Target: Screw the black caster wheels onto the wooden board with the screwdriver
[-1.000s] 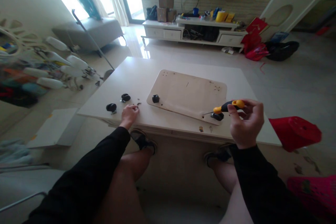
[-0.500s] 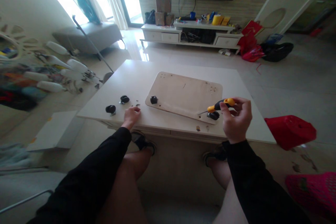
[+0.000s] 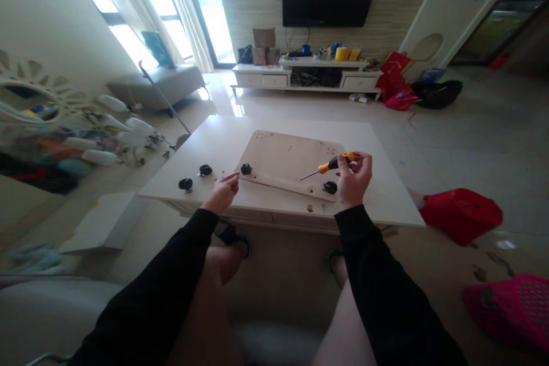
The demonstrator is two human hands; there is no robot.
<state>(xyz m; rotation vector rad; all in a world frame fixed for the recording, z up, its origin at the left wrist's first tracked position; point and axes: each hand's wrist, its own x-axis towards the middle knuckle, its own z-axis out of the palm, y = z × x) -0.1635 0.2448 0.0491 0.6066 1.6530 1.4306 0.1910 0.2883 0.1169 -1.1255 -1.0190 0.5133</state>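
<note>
A wooden board (image 3: 283,163) with rounded corners and small holes lies flat on the white table (image 3: 201,146). One black caster (image 3: 246,169) stands on its near left corner, another caster (image 3: 330,187) on its near right. My right hand (image 3: 357,180) grips a yellow-and-black screwdriver (image 3: 330,164) above the board's right half, with the shaft pointing left and down. Beside the board's near left corner, my left hand (image 3: 223,191) is closed in a pinch; anything between its fingertips is too small to make out. Two loose casters, a nearer one (image 3: 185,184) and a farther one (image 3: 206,170), lie left of it.
Small metal pieces (image 3: 309,208) lie near the table's front edge. On the floor to the right are a red stool-like object (image 3: 465,214) and a pink basket (image 3: 510,314). Ahead stands a TV cabinet (image 3: 261,78) with boxes and other items on it.
My left hand has lifted off the small parts on the table and moved right to the board's corner. The screwdriver in my right hand has risen and its tip points farther left.
</note>
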